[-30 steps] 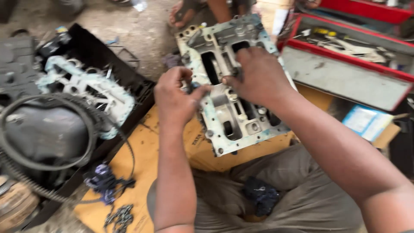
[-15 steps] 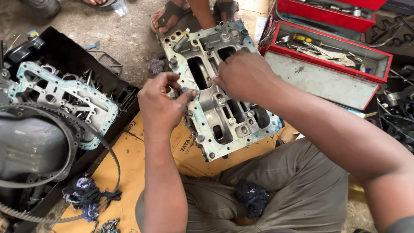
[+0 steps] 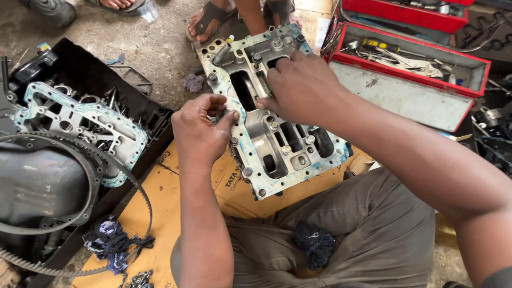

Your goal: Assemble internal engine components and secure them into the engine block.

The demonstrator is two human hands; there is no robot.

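Gripping casting (image 3: 269, 133) on lap above cardboard (image 3: 160, 213): left hand (image 3: 200, 130) fingers pinched on left edge, right hand (image 3: 298, 88) fingers curled into centre port; advisable to steady edge, keep casting level

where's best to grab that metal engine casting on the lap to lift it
Grip the casting by its two long side edges, one hand from each side. It lies flat and tilted across the lap, and its long open slots and rims give fingers purchase.
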